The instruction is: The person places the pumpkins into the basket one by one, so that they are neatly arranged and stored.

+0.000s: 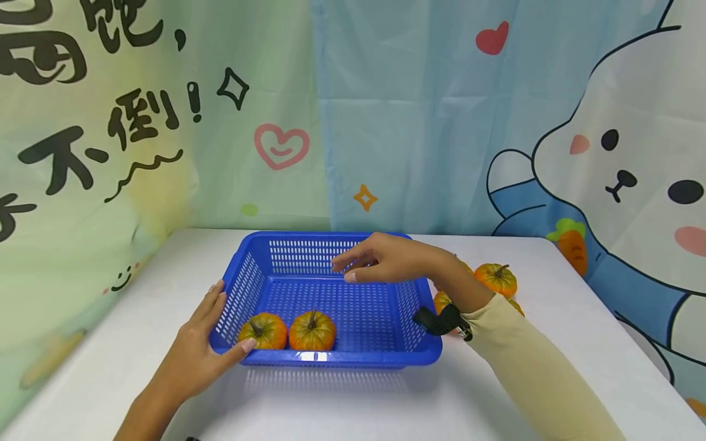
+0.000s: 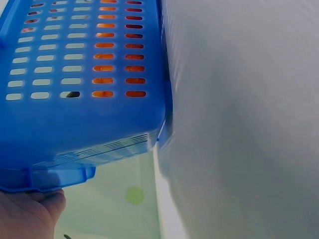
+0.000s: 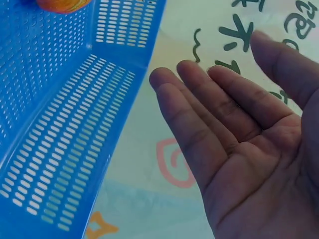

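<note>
A blue plastic basket (image 1: 353,358) with slotted walls stands on the white table. Two small orange-and-green pumpkins lie inside it by the front wall, one pumpkin (image 1: 263,331) in the left corner and another pumpkin (image 1: 312,331) right beside it. My left hand (image 1: 190,355) holds the basket's front left corner, its thumb over the front rim and its fingers along the left side. Above the basket's back right part hovers my right hand (image 1: 380,260), fingers loosely extended. Its palm and fingers (image 3: 194,134) show nothing held in the right wrist view.
Several more pumpkins (image 1: 496,280) lie on the table to the right of the basket, partly hidden behind my right forearm. A dark strap (image 1: 441,320) circles that wrist. Behind the white table (image 1: 309,410) hangs a printed curtain (image 1: 408,135).
</note>
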{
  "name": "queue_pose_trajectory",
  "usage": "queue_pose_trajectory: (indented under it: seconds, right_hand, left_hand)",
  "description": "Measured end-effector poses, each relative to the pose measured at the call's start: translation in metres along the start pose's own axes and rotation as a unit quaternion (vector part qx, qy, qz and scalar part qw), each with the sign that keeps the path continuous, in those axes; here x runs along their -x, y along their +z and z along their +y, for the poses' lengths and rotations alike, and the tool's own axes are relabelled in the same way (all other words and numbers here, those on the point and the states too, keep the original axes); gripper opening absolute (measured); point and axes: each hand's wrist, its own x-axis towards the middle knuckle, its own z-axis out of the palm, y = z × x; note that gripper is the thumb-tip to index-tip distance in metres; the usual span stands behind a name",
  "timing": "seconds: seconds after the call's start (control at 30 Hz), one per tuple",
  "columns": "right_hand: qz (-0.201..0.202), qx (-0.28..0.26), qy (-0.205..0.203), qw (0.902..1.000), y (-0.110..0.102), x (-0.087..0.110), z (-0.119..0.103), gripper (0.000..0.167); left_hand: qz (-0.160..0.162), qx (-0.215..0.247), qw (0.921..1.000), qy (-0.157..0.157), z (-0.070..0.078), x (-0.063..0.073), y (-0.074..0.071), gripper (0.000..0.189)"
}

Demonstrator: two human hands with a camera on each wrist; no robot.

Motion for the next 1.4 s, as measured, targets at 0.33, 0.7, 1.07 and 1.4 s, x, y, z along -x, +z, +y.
queue_pose_trajectory:
  seconds: [0.33, 0.7, 1.07, 1.4]
  right_hand:
    - [0.097, -0.013, 0.011, 0.9951, -0.002, 0.042, 0.008, 0.033]
    - [0.178, 0.017, 0.077, 0.9809, 0.012, 0.081, 0.022, 0.033]
    - [0.29, -0.052, 0.117, 0.9483, 0.029, 0.114, 0.056, 0.041]
    - [0.317, 0.018, 0.168, 0.9332, 0.031, 0.136, 0.088, 0.044]
  left_hand:
    - [-0.006, 0.003, 1.0, -0.005, 0.0, -0.001, 0.0, 0.093]
    - [-0.011, 0.002, 0.9999, -0.011, 0.001, 0.0, -0.002, 0.093]
    - [-0.009, 0.005, 0.9999, -0.011, 0.001, -0.001, 0.0, 0.093]
    - [-0.011, 0.003, 0.9999, -0.012, 0.003, -0.001, -0.004, 0.093]
